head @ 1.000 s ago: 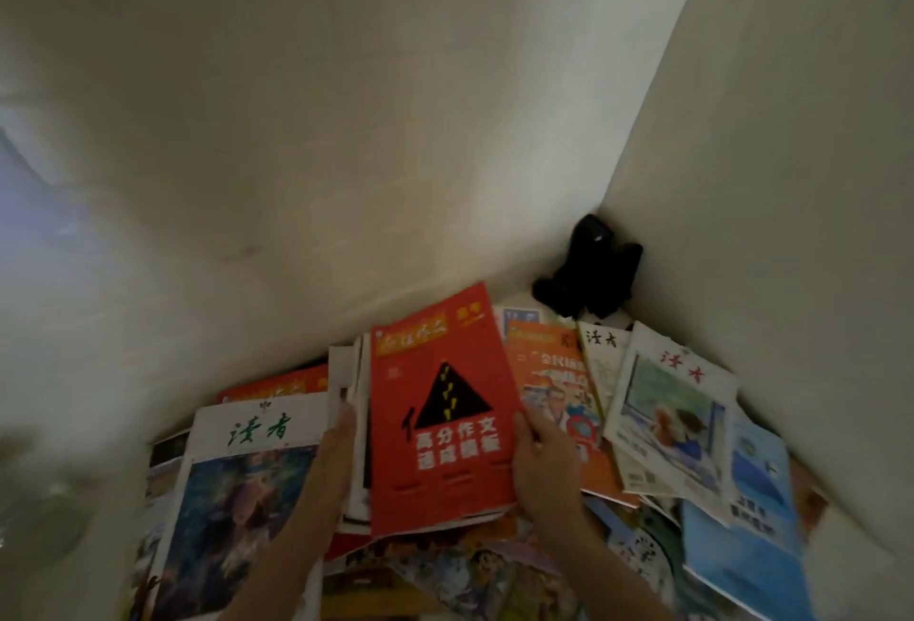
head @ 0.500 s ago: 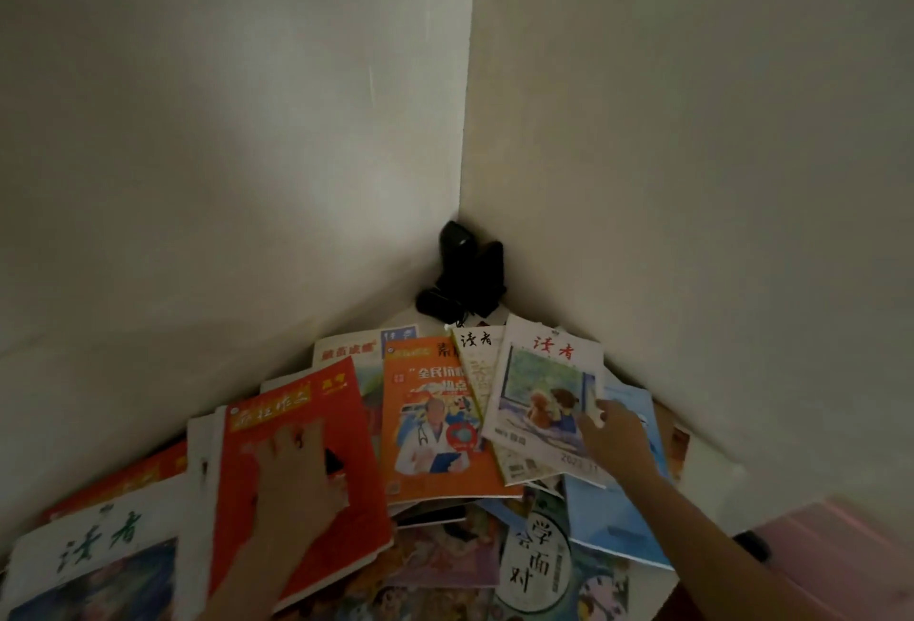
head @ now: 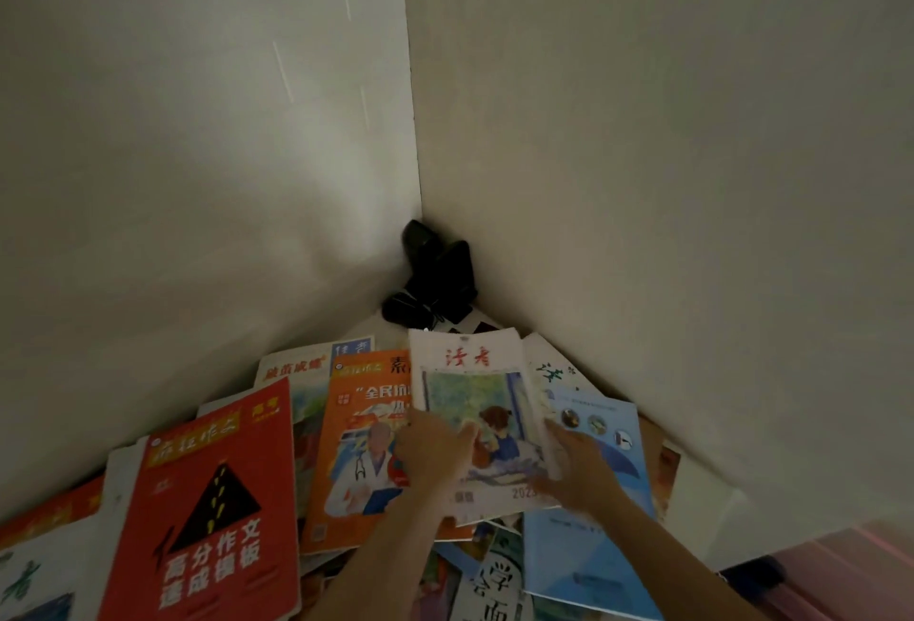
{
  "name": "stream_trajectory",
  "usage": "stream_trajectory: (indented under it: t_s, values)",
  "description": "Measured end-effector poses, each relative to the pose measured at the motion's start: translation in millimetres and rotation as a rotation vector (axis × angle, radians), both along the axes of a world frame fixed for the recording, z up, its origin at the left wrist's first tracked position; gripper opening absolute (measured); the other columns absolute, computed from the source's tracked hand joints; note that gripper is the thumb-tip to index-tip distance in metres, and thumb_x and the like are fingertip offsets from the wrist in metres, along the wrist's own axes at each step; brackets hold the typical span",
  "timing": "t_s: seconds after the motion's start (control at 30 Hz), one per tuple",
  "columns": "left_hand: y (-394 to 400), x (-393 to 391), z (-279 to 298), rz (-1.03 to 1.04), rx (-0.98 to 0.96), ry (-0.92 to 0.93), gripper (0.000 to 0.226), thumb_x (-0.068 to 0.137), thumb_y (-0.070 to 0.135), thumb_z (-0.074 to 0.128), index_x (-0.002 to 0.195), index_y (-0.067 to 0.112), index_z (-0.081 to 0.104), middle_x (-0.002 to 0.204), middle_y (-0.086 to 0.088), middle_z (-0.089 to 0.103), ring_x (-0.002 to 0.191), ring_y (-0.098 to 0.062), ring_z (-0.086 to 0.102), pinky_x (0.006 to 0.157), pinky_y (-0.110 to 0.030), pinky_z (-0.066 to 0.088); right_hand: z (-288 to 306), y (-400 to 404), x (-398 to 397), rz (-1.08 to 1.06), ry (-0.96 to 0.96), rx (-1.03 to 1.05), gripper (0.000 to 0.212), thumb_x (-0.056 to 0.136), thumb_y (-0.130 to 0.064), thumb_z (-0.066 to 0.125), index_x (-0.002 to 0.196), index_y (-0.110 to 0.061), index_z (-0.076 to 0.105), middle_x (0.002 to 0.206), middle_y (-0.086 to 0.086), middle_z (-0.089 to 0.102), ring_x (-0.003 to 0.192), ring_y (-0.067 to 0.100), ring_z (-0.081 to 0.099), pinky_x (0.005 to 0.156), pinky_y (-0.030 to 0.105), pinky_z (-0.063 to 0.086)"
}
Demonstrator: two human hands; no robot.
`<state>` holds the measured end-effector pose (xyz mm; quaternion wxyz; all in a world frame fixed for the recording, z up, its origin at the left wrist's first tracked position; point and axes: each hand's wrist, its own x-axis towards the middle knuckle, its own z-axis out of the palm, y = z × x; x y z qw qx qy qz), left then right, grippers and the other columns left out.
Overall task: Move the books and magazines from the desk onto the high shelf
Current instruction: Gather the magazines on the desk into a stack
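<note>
Home interior, likely study or bedroom storage nook. Plain pale painted walls meet in bare corner, dim light. Small black device with cable sits in that corner. In front of device, flat surface covered with overlapping magazines and school study guides: red guide left of device and nearer camera, orange one between. Pink surface far right of device, below white ledge edge.

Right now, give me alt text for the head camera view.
Both hands, left hand and right hand, touch a white magazine atop overlapping magazines in a wall corner; a red magazine lies left, black objects behind.
</note>
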<state>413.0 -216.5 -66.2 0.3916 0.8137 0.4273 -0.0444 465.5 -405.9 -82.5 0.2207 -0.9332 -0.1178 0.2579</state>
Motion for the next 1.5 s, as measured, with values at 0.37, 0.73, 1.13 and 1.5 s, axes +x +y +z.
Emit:
stream_trajectory:
  t_s: [0.37, 0.73, 1.13, 1.5]
  values:
    - [8.8, -48.5, 30.3, -0.027, -0.271, -0.313, 0.045, 0.093, 0.005, 0.053, 0.132, 0.02, 0.035, 0.112, -0.003, 0.056, 0.093, -0.016, 0.061, 0.073, -0.032, 0.057, 28.9, 20.4, -18.7, -0.308, 0.291, 0.384, 0.045, 0.076, -0.032, 0.079, 0.111, -0.011, 0.06, 0.095, 0.009, 0.072, 0.081, 0.026, 0.071, 0.075, 0.043, 0.06]
    - [175.9, -231.3, 102.6, 0.333, -0.145, -0.367, 0.027, 0.092, 0.025, 0.064, 0.116, 0.016, 0.059, 0.097, 0.006, 0.066, 0.088, -0.017, 0.065, 0.079, -0.038, 0.056, 110.2, 214.7, -137.3, 0.182, 0.143, 0.528, 0.037, 0.087, -0.031, 0.068, 0.119, -0.016, 0.054, 0.088, -0.001, 0.065, 0.076, 0.014, 0.064, 0.057, 0.02, 0.051]
    - [190.9, -269.4, 25.6, 0.226, -0.122, 0.042, 0.08, 0.086, 0.049, 0.058, 0.146, 0.017, 0.016, 0.148, -0.01, 0.03, 0.138, -0.035, 0.022, 0.112, -0.045, 0.026, 67.4, 244.4, -170.1, 0.086, 0.286, 0.073, 0.096, 0.069, -0.049, 0.078, 0.144, -0.014, 0.031, 0.128, 0.008, 0.056, 0.105, 0.025, 0.06, 0.088, 0.04, 0.055]
    - [233.6, -246.7, 31.1, 0.367, -0.427, -0.054, 0.088, 0.053, 0.058, 0.085, 0.113, 0.002, 0.052, 0.1, -0.008, 0.062, 0.091, -0.022, 0.063, 0.082, -0.034, 0.057, 67.2, 260.4, -170.9, -0.085, 0.346, 0.204, 0.038, 0.082, -0.023, 0.074, 0.11, -0.013, 0.049, 0.092, 0.004, 0.06, 0.079, 0.02, 0.061, 0.061, 0.028, 0.052]
